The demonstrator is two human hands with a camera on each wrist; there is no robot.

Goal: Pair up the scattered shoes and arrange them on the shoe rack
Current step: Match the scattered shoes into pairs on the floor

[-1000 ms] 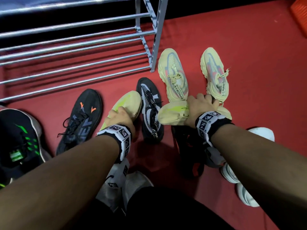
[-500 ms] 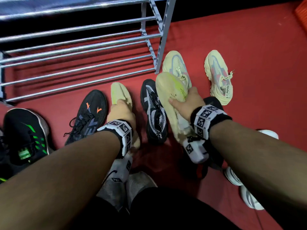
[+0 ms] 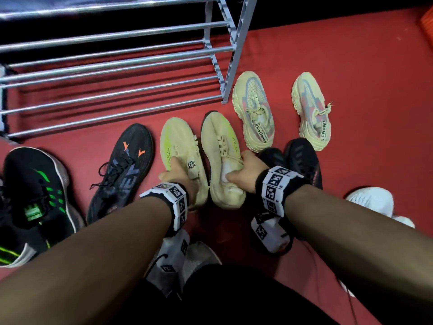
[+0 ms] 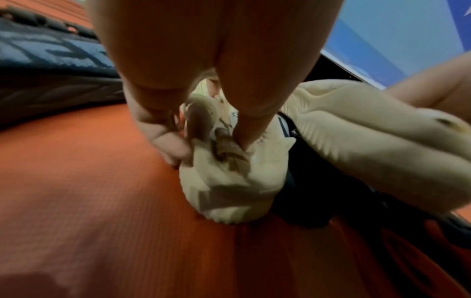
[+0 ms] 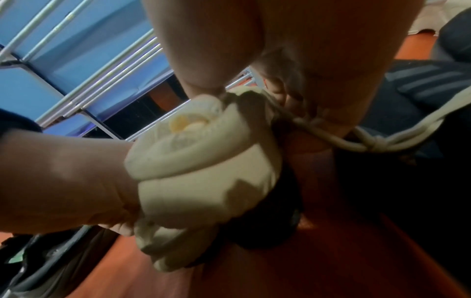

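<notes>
Both my forearms reached forward and down over the red mat (image 3: 351,55). My left hand (image 3: 179,174) gripped the left pale yellow shoe (image 3: 179,141) at its collar, fingers curled into the opening, thumb on the outer side. My right hand (image 3: 246,174) held the right pale yellow shoe (image 3: 220,141) the same way, fingers hooked inside the heel opening. The two shoes sat side by side, nearly touching, toes toward the shoe rack (image 3: 112,66), which stood at the mat's far left. The right shoe partly covered a dark shoe beneath it. Just left of my left hand lay a black shoe with orange marks (image 3: 124,170); farther left, a black shoe with green marks (image 3: 35,195). Beyond my right hand, a cream chunky pair (image 3: 254,111) stood apart on the mat, near the rack's right post.
</notes>
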